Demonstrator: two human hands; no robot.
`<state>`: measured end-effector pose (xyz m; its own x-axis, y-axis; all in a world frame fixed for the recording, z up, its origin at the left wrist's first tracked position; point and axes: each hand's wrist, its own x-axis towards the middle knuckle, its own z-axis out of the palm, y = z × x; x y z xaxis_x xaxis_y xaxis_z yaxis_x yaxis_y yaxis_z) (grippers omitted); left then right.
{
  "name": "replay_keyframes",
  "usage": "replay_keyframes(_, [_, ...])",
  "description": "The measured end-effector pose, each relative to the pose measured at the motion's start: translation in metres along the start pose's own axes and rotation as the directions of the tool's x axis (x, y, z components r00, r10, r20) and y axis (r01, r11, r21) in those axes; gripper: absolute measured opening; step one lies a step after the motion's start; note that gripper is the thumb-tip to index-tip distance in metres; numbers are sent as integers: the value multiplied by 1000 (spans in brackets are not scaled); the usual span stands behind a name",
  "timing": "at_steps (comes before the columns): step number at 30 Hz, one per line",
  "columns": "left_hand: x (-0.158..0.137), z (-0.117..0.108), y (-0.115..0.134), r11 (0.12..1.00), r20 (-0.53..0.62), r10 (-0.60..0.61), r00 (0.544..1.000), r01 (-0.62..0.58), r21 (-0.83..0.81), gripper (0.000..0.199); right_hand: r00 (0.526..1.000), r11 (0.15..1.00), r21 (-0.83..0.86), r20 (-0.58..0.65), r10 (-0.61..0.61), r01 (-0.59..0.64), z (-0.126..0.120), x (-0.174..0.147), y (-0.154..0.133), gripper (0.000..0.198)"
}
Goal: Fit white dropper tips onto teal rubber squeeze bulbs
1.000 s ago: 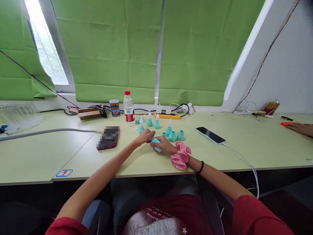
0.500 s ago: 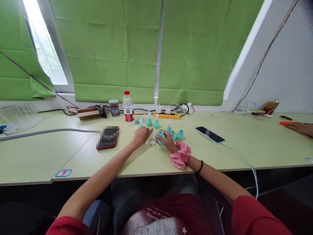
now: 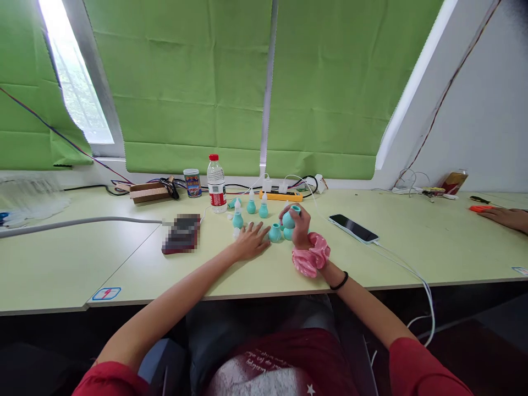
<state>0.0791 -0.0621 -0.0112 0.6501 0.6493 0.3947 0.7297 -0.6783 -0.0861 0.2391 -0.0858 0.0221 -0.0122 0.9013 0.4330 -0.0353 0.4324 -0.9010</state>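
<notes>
My right hand (image 3: 302,224), closed, holds a teal rubber bulb (image 3: 289,219) with its open neck turned up. Just beneath that one sits another teal bulb (image 3: 287,234), partly hidden by the hand. My left hand (image 3: 249,242) lies low over the table with its fingers spread, its fingertips close beside an upright bulb without a nozzle (image 3: 275,234). Small translucent nozzle pieces (image 3: 236,232) lie by the left hand, some partly covered by it. Farther back stand nozzle-tipped bulb syringes: one on the left (image 3: 237,220) and two behind (image 3: 251,206), (image 3: 263,210).
A water bottle (image 3: 216,184), a can (image 3: 192,183) and an orange power strip (image 3: 284,196) stand at the back. A blurred dark device (image 3: 181,234) lies left; a charging phone (image 3: 353,228) lies right. Another person's hand (image 3: 505,217) rests at the far right.
My right hand has moved right, and an upright bulb now stands near where it was. The left hand has come nearer to me and spread its fingers, uncovering the left bulb syringe.
</notes>
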Motion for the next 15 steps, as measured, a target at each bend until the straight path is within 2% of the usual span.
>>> replay_keyframes(1, [0, 3, 0, 1000, 18, 4, 1000, -4, 3, 44, 981, 989, -53, -126, -146, 140, -5, 6, -2, 30])
replay_keyframes(2, [-1, 4, -1, 1000, 25, 4, 1000, -4, 2, 43, 927, 956, -140, -241, -287, 259, -13, 13, -4, 29])
replay_keyframes(3, [-1, 5, -2, 1000, 21, 1, 1000, -1, -3, 41, 867, 914, -245, -311, -389, 323, -22, 20, -5, 28])
replay_keyframes(4, [-1, 5, -2, 1000, 11, -4, 1000, 4, -6, 40, 815, 872, -355, -352, -460, 338, -33, 28, -6, 28])
replay_keyframes(6, [-1, 4, -3, 1000, -14, -20, 1000, 20, 0, 39, 772, 766, -570, -328, -545, 298, -58, 41, -4, 30])
replay_keyframes(8, [0, 3, -3, 999, -33, -35, 999, 35, 10, 39, 790, 676, -693, -255, -557, 252, -83, 53, 5, 31])
replay_keyframes(9, [0, 1, -2, 999, -41, -37, 998, 38, 10, 39, 830, 668, -710, -222, -512, 222, -95, 57, 11, 31])
replay_keyframes(10, [0, 0, -2, 999, -51, -38, 998, 38, 3, 39, 872, 684, -708, -210, -443, 177, -104, 61, 19, 31])
replay_keyframes(12, [2, -5, -3, 999, -94, -40, 995, 38, -29, 37, 922, 715, -695, -221, -317, 79, -118, 66, 35, 30])
replay_keyframes(15, [4, -19, -7, 994, -282, -93, 955, 72, -84, 32, 965, 748, -661, -225, -136, -49, -126, 71, 57, 25])
